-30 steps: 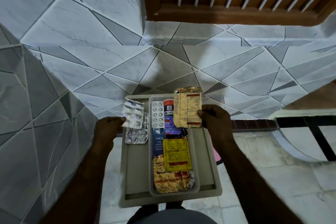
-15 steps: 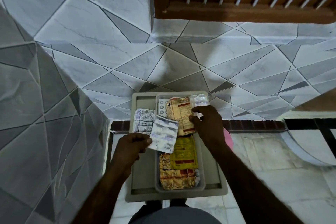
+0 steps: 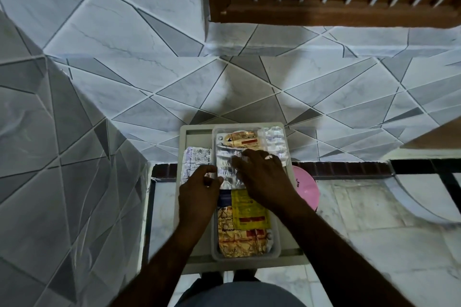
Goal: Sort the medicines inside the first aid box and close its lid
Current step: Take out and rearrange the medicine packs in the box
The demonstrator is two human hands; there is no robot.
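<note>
A clear first aid box [image 3: 276,244] rests on a grey tray [image 3: 192,132] and holds yellow medicine strips [image 3: 249,214]. A silver blister strip [image 3: 228,167] lies across the box's middle. My left hand [image 3: 199,189] pinches that strip's near-left edge. My right hand [image 3: 264,177] lies flat on it with fingers spread. A gold strip [image 3: 243,139] sits at the far end of the box. Another silver strip [image 3: 195,162] lies on the tray to the left, and one more silver strip [image 3: 275,142] lies at the box's far right.
The tray sits against a tiled wall [image 3: 149,82], with a second tiled wall [image 3: 50,157] close on the left. A pink round object [image 3: 306,187] peeks out right of the tray. A wooden window frame [image 3: 324,12] is above. No lid is visible.
The right hand put the gold strip down at the box's far end and came onto the silver strip. The left hand carried that silver strip from the tray's left side onto the box.
</note>
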